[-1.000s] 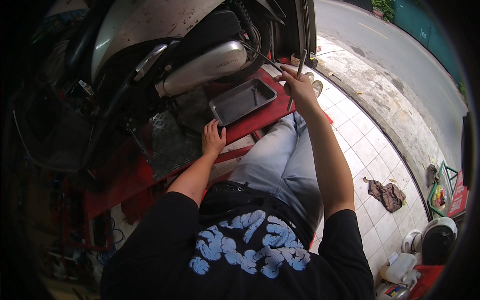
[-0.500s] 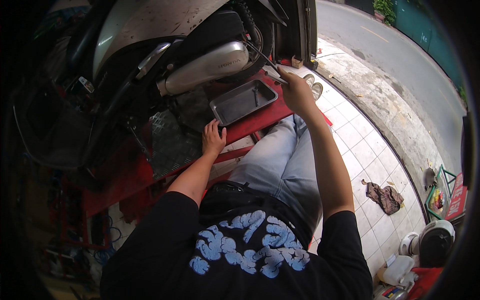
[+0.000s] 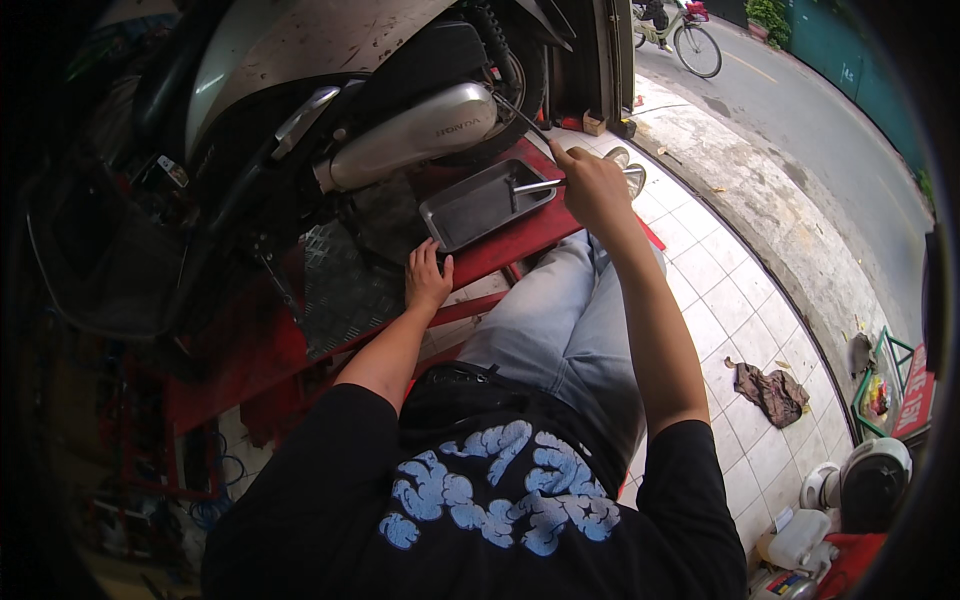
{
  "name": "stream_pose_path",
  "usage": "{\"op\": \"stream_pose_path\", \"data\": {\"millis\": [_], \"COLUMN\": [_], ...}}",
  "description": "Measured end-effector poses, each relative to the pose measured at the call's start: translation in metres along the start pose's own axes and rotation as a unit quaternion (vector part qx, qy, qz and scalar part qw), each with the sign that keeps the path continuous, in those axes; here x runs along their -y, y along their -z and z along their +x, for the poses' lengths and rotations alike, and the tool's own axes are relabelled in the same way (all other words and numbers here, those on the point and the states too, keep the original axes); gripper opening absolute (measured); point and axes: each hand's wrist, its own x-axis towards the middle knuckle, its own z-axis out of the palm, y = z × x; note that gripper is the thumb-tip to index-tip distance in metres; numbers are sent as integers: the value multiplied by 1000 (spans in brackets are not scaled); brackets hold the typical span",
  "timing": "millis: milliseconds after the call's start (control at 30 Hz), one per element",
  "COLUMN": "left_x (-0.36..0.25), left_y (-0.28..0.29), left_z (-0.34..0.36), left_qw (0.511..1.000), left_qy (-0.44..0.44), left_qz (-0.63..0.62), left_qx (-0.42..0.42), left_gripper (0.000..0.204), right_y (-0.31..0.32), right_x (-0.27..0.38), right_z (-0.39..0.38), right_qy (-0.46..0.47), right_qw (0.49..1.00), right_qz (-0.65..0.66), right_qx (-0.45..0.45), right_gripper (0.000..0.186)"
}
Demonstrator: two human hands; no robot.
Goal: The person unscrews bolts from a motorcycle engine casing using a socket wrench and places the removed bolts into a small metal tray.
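My right hand point(image 3: 598, 190) is wrapped round a T-handle wrench point(image 3: 540, 186). Its silver bar end sticks out to the left over the tray, and its dark shaft runs up toward the rear wheel point(image 3: 533, 90), beside the end of the silver engine side cover point(image 3: 420, 135). The shaft's tip is too small to make out. A grey metal tray point(image 3: 450, 225) lies on the red lift bench point(image 3: 520, 248); a small dark bolt-like piece in it is partly covered by the bar. My left hand point(image 3: 428, 280) rests with fingers apart at the tray's near left corner.
A scooter point(image 3: 300, 60) stands on the bench, with a patterned metal plate point(image 3: 345, 290) beneath. A crumpled brown rag point(image 3: 770, 392) lies on the white tiles. Jugs point(image 3: 797, 540) and a round white-and-black object point(image 3: 875, 485) sit at lower right. A bicycle point(image 3: 697, 48) is on the road.
My right hand has turned the wrench, so its silver bar swung down and left over the tray. My left hand has stayed put. A bicycle has come into view on the road.
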Motion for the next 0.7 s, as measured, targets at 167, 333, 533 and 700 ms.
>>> {"op": "stream_pose_path", "data": {"millis": [167, 333, 533, 700], "left_x": [0, 0, 0, -1], "left_y": [-1, -1, 0, 0], "left_z": [0, 0, 0, 0], "left_qw": [1000, 1000, 1000, 1000], "left_qy": [-3, -1, 1, 3], "left_qz": [-1, -2, -2, -3], "left_qx": [-2, 0, 0, 2], "left_gripper": [44, 44, 44, 43], "right_y": [-1, 1, -2, -5], "right_x": [3, 6, 5, 6], "right_z": [-1, -1, -2, -4], "right_qy": [12, 13, 34, 63], "right_qw": [1000, 999, 998, 992], "right_qz": [-5, -12, -36, -75], "right_qx": [-25, -27, -47, -75], "right_gripper": [59, 61, 54, 44]}}
